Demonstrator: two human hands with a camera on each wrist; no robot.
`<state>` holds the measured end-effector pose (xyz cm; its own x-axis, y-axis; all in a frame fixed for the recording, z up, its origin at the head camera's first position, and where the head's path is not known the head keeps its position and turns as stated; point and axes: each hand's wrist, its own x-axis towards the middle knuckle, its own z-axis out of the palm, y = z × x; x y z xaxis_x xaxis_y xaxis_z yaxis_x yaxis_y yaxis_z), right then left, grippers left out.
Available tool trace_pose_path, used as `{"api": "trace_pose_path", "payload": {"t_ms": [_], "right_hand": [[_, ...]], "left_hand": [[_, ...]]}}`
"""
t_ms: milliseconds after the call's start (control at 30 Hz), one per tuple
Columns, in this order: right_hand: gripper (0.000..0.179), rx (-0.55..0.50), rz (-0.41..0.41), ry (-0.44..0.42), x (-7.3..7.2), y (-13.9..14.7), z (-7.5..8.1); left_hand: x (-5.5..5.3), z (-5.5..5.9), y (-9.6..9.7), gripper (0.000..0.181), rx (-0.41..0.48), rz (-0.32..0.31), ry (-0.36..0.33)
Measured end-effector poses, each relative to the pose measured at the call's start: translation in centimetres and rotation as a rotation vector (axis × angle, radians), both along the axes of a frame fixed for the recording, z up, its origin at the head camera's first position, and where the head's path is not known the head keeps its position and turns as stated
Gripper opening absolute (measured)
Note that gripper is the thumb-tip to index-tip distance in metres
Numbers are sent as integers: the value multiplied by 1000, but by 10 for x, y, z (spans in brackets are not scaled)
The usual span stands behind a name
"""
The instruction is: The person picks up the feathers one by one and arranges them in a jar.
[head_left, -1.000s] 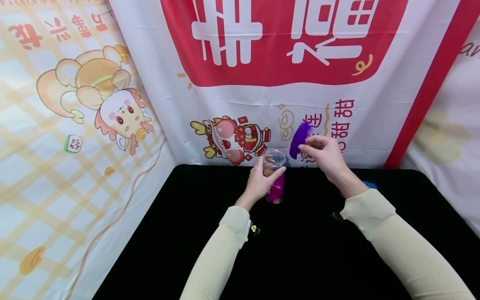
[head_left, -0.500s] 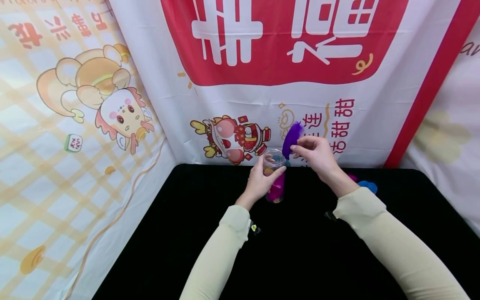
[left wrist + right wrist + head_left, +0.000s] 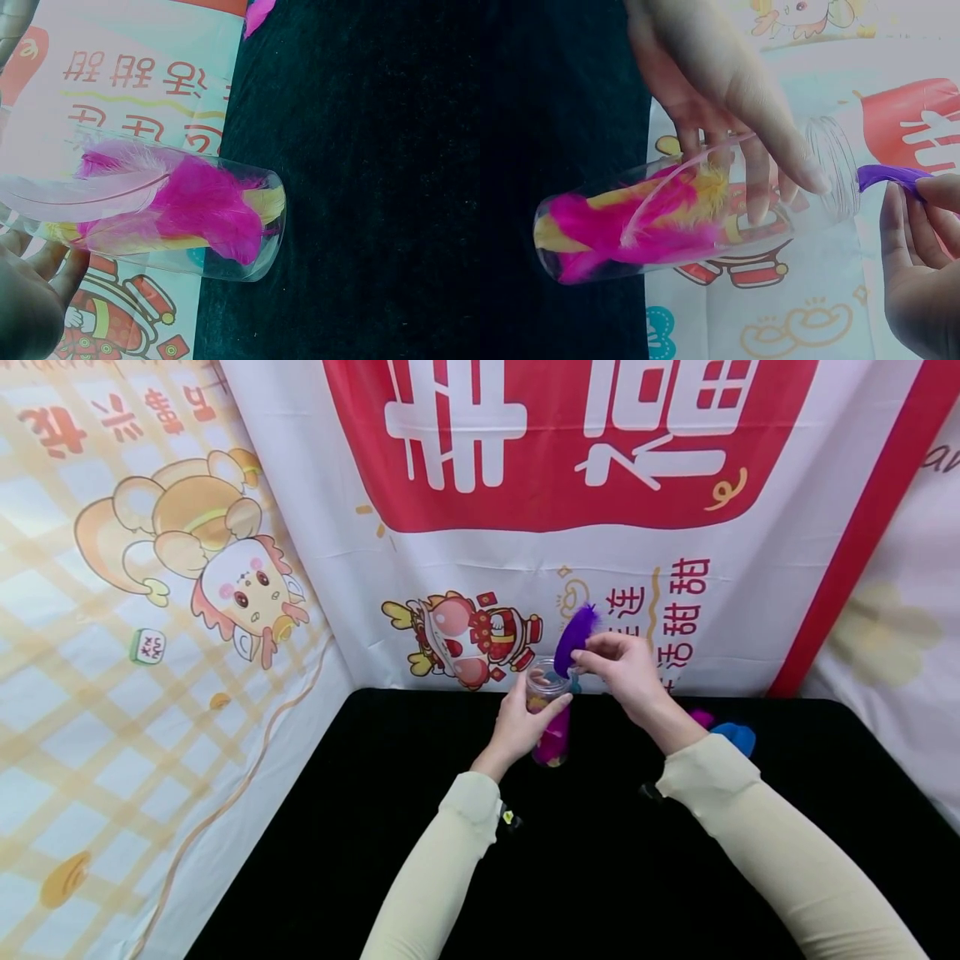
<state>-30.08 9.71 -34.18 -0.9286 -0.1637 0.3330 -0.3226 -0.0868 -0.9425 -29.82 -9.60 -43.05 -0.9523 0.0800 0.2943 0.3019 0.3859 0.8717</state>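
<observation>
My left hand (image 3: 517, 724) holds a clear jar (image 3: 553, 753) upright by its upper part, thumb and fingers around it. In the left wrist view, magenta feathers (image 3: 202, 206), yellow feathers and a pale pink feather show through the jar wall. The jar's mouth is uncovered, with a threaded neck (image 3: 831, 169) in the right wrist view. My right hand (image 3: 633, 681) pinches a purple feather (image 3: 576, 635) between thumb and fingers. The feather's lower tip is right at the jar's rim, its fluffy end pointing up.
Blue feathers (image 3: 737, 739) and a magenta feather (image 3: 702, 718) lie at the back right of the black table (image 3: 600, 877). A printed fabric backdrop (image 3: 450, 556) hangs close behind the jar, with another printed sheet (image 3: 180, 693) on the left.
My right hand has moved left with the purple feather, bringing it from right of the jar to its mouth. The left hand and the jar have stayed in place.
</observation>
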Motion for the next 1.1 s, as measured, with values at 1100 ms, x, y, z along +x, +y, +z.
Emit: {"api": "trace_pose_path", "payload": {"t_ms": [1100], "right_hand": [[21, 264, -54, 30, -4, -12, -17]], "left_hand": [[5, 3, 1, 70, -11, 8, -3]]}}
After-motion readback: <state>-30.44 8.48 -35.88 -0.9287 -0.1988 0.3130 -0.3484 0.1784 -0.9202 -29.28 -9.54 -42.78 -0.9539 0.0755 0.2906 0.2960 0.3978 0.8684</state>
